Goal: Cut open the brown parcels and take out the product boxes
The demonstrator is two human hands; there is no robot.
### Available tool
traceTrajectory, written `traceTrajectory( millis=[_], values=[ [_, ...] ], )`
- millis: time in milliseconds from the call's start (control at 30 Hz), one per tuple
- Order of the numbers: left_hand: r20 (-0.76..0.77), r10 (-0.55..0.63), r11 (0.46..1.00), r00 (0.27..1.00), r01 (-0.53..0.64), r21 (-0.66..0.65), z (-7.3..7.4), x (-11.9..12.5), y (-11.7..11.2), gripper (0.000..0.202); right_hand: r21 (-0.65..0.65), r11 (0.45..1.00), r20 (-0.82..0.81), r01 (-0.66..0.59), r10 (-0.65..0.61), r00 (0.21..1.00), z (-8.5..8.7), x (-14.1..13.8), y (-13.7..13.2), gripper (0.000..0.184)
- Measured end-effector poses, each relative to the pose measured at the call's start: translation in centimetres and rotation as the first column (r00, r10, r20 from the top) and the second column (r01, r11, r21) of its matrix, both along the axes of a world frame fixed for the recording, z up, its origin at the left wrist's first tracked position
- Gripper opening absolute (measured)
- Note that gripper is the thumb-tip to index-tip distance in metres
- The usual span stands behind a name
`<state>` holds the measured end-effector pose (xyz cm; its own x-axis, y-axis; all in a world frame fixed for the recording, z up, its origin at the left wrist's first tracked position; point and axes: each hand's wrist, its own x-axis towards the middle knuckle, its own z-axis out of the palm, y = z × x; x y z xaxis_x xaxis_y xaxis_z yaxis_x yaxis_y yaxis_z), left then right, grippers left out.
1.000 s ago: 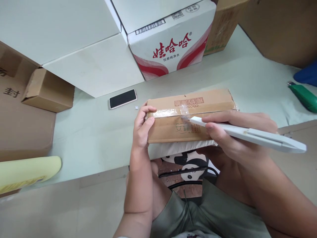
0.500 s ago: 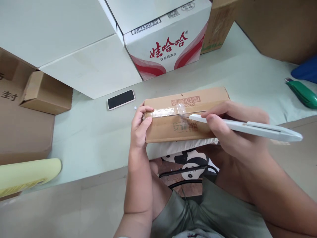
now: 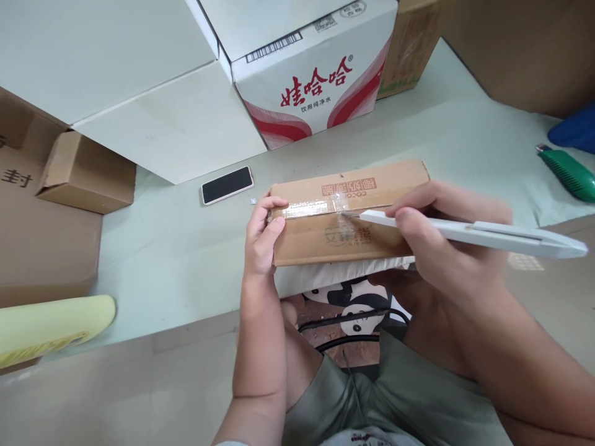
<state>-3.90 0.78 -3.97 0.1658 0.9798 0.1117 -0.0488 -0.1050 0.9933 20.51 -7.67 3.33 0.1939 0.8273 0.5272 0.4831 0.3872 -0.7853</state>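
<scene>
A long brown cardboard box (image 3: 307,244) lies near the front edge of the table, with printed characters on top and clear packing tape (image 3: 309,209) along its middle seam. My left hand (image 3: 264,232) grips the box's left end, thumb and fingers on its top and side. In my right hand (image 3: 446,235) is a white utility knife (image 3: 488,235), held like a pen over the right part of the box. The knife's thin blade points left and its tip is at the taped seam. My right hand hides the box's right end.
A black-screened phone (image 3: 227,185) lies behind the box on the left. Farther back stand a white-and-red carton (image 3: 316,93) and white cabinets (image 3: 171,118). A green-handled cutter (image 3: 564,173) is at right, a small brown box (image 3: 88,173) and yellow-green object (image 3: 56,322) at left.
My right hand has moved a little to the right with the utility knife, and more of the blade shows at the seam. My left hand stays on the box.
</scene>
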Motion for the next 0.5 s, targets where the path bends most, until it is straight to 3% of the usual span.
traceTrajectory(
  millis=[100,267,500],
  values=[
    [-0.013,-0.001,1.0,1.0,0.002,0.019,0.0,0.0,0.0,0.041,0.005,0.998,-0.016,0.058,-0.058,0.998,-0.2,0.1,-0.2,0.02],
    [0.004,0.001,1.0,1.0,-0.001,0.028,-0.2,-0.1,0.1,0.042,0.027,0.998,-0.024,0.048,-0.048,0.999,-0.2,0.0,0.0,0.019],
    [0.033,-0.029,0.997,0.999,0.027,0.072,-1.3,-0.5,0.5,0.044,0.083,0.99,-0.058,0.118,-0.113,0.992,-1.0,-0.1,-0.2,0.02]
  ],
)
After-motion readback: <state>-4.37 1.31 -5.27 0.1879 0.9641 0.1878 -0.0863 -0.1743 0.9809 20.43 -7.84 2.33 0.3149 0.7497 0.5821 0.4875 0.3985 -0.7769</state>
